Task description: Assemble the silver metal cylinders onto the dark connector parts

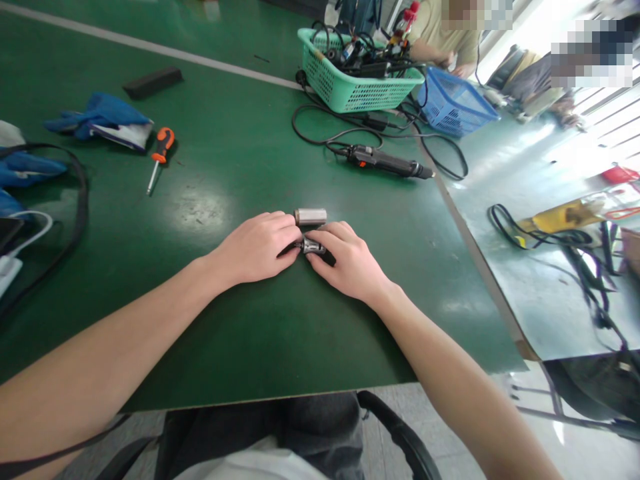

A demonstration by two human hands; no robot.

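Between my two hands, low over the green table, is a small silver and black cylindrical part [313,246]. My left hand [265,247] closes its fingertips on the part's left end. At the other end, the thumb and fingers of my right hand [347,257] pinch it. Both palms face down and hide much of the part. Just beyond my fingers a plain silver metal cylinder [311,217] lies on its side, close to the left fingertips.
On the green table [225,353] lie an orange-handled screwdriver [161,150], blue gloves [107,117], a black block [153,83] and a corded electric screwdriver [387,160]. A green basket [350,93] full of cables stands behind, beside a blue basket [455,107]. Another person [440,40] sits beyond.
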